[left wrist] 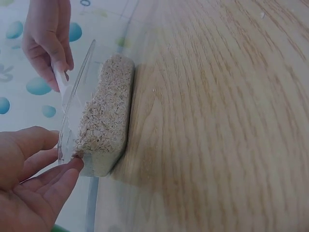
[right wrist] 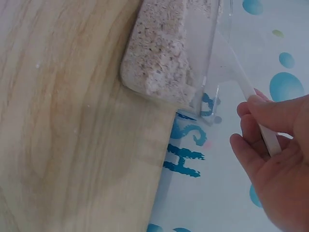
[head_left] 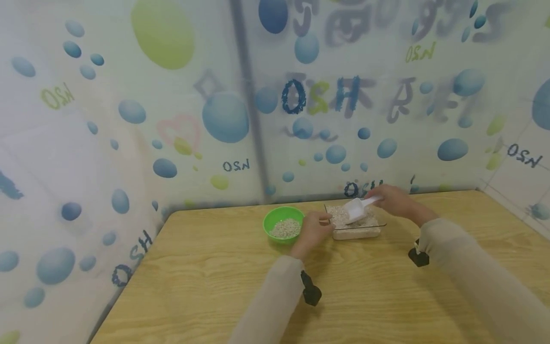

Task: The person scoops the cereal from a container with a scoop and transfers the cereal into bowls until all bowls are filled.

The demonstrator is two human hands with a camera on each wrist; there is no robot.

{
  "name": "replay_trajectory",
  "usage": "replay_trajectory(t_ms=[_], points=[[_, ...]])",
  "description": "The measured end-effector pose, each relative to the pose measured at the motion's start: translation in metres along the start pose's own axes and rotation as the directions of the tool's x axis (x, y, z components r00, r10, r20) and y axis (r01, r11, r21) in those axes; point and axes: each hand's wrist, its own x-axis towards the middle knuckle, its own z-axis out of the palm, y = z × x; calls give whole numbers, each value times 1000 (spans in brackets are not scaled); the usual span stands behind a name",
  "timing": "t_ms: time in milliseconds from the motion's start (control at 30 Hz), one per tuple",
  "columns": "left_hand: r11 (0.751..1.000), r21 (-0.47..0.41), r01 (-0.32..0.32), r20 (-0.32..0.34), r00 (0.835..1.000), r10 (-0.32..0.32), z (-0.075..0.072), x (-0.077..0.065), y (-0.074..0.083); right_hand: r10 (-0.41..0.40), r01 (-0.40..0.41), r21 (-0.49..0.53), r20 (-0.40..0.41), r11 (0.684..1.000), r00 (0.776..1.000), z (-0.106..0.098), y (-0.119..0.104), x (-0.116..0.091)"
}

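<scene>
A clear rectangular container of pale flakes, which look like rolled oats, stands at the back of the table. My left hand holds its left rim, thumb on one side and fingers on the other in the left wrist view. My right hand grips the handle of a white plastic scoop. The scoop's head dips into the container, partly hidden by the clear wall in the right wrist view. Just left of my left hand sits a green bowl with similar flakes inside.
The wooden table reaches back to a white curtain printed with blue and green dots and letters. A few tiny crumbs lie on the wood. Dark straps with cameras are on both wrists.
</scene>
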Motion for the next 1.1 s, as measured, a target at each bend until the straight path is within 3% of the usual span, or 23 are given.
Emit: replay_trajectory(t_ms=[233,533,767,1100], points=[[1000,6,7,-9,1000,-7,0,-1,3,-21,21,43,-11,999,1000,6,8,-4],[1000,-7,23,-7,1000,-23,1,0,1,51,-49,143,-9,988,999,3,11,-12],[997,-15,78,-14,997,-78,1,3,-2,55,-51,136,-19,989,998,11,10,-8],[997,23,68,-23,997,-67,1,2,2,105,-100,180,-17,978,994,22,9,-7]])
